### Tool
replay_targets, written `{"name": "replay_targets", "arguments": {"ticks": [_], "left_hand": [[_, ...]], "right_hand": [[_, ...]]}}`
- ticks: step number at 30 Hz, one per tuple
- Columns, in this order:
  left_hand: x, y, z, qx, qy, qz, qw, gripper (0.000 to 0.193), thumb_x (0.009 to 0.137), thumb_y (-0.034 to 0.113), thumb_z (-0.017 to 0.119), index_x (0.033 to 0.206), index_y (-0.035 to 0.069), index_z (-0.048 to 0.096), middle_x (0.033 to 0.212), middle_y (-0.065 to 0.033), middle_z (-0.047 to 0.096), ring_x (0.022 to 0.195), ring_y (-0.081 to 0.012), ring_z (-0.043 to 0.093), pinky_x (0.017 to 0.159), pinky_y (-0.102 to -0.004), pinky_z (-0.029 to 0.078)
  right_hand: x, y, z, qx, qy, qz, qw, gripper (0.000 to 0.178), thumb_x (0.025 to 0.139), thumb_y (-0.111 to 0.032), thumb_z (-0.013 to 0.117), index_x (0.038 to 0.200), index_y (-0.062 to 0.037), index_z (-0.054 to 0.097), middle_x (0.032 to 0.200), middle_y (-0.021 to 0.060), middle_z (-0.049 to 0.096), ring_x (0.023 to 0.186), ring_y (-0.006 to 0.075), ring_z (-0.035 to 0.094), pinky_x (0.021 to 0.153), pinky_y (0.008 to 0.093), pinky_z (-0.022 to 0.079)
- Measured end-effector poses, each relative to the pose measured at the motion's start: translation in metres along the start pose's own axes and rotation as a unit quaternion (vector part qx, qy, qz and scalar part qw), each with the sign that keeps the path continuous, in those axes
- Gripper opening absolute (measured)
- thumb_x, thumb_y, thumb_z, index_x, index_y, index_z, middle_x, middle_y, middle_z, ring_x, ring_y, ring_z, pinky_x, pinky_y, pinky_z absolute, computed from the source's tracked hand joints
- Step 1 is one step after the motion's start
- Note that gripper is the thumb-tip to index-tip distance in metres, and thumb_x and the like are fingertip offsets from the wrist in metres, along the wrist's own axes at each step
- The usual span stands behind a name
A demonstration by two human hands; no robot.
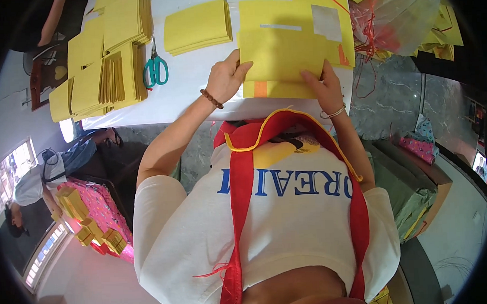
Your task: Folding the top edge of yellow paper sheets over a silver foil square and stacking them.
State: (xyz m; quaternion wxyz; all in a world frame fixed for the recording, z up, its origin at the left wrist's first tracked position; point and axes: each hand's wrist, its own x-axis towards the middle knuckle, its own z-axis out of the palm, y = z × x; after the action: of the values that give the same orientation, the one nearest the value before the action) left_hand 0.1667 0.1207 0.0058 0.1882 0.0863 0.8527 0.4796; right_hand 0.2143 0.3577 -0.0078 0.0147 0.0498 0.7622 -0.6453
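My L hand (227,80) pinched the yellow sheet (277,50) at its 9 o'clock edge; my R hand (325,87) lay on it near 5, couldn't tell if clasped. Sheet was at my 12 on the bench (196,72). Uneven pull prob. could've creased it; a L swing might've knocked the scissors (155,71) at 11.

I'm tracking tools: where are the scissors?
In the head view, the teal scissors lie on the white table, left of the left hand, beside yellow stacks.
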Motion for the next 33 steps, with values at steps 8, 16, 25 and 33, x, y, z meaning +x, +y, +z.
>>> {"name": "replay_targets", "arguments": {"ticks": [8,16,25,33], "left_hand": [[0.006,-0.002,0.003,-0.042,0.020,-0.012,0.999,0.067,0.083,0.015,0.055,0.139,0.003,0.019,0.056,-0.0127,0.054,0.050,-0.0231,0.053,0.051,-0.0336,0.042],[0.012,0.000,-0.001,-0.024,0.002,-0.028,0.999,0.077,0.081,0.016,0.057,0.141,0.004,0.011,0.053,-0.0107,0.051,0.047,-0.0219,0.050,0.050,-0.0333,0.041],[0.014,0.016,-0.010,0.218,0.119,0.091,0.964,0.061,0.077,0.023,0.064,0.130,0.006,0.039,0.083,-0.0106,0.060,0.076,-0.0248,0.056,0.067,-0.0379,0.043],[0.022,0.022,0.040,0.324,0.075,0.313,0.890,0.052,0.078,0.038,0.061,0.121,0.011,0.051,0.124,-0.0117,0.045,0.114,-0.0282,0.040,0.090,-0.0411,0.032]], "right_hand": [[0.013,0.002,-0.010,-0.118,0.001,0.027,0.993,0.045,0.079,-0.011,0.065,0.121,-0.0032,0.051,0.089,0.0020,0.059,0.067,0.0029,0.049,0.056,0.0170,0.039],[0.021,0.016,-0.005,-0.128,0.035,-0.005,0.991,0.044,0.077,-0.011,0.067,0.118,-0.0035,0.055,0.086,0.0014,0.060,0.067,0.0035,0.049,0.057,0.0175,0.040],[0.021,0.011,-0.003,-0.184,0.042,-0.008,0.982,0.042,0.077,-0.008,0.066,0.117,-0.0004,0.055,0.101,0.0086,0.062,0.083,0.0101,0.057,0.071,0.0221,0.045],[0.019,0.015,0.000,-0.150,0.066,-0.028,0.986,0.042,0.075,-0.013,0.067,0.115,-0.0061,0.058,0.101,0.0127,0.063,0.086,0.0165,0.059,0.074,0.0260,0.046]]}}
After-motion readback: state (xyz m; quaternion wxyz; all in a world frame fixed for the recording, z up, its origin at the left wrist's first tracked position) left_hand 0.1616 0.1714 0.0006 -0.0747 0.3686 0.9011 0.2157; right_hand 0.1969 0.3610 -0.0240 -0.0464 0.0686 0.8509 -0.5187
